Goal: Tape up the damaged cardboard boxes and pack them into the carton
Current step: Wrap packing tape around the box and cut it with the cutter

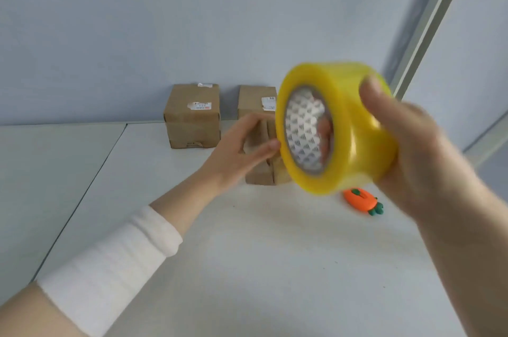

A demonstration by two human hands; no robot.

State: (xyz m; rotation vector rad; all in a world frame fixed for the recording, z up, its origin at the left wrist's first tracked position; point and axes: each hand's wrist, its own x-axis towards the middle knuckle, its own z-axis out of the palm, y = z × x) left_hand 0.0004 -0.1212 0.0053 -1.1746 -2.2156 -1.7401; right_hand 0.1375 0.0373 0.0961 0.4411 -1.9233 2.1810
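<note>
Pale blue wall [137,20] fills the upper half, with a light frame strip [428,20] running diagonally at the right. White counter [275,268] fills the lower half; a dark seam [82,191] crosses its left part.

Left forearm comes in from bottom left in a white sleeve [110,268] pushed up short of the wrist. Right forearm comes in from bottom right, motion-blurred.

Yellow packing tape roll [357,122] is held up off the counter at centre right, open core facing the camera, patterned liner visible inside. Right hand [412,149] grips the roll: thumb across the outer yellow face, fingers [325,130] hooked through the core.

Left hand [242,147] is spread loosely, fingers reaching right, one fingertip at the roll's left rim. Too blurred to tell if it pinches the tape end.

Three small brown cardboard boxes are on the counter:
- The back left box [192,119] stands against the wall, with a torn white label on its front.
- The back right box [253,100] is just beside it, also labelled, partly behind the roll.
- The nearer box [261,171] sits in front of the back right one, largely hidden by the left hand and the roll.

Small orange carrot-shaped object [361,202] with green leaves lies on the counter just below the roll
</note>
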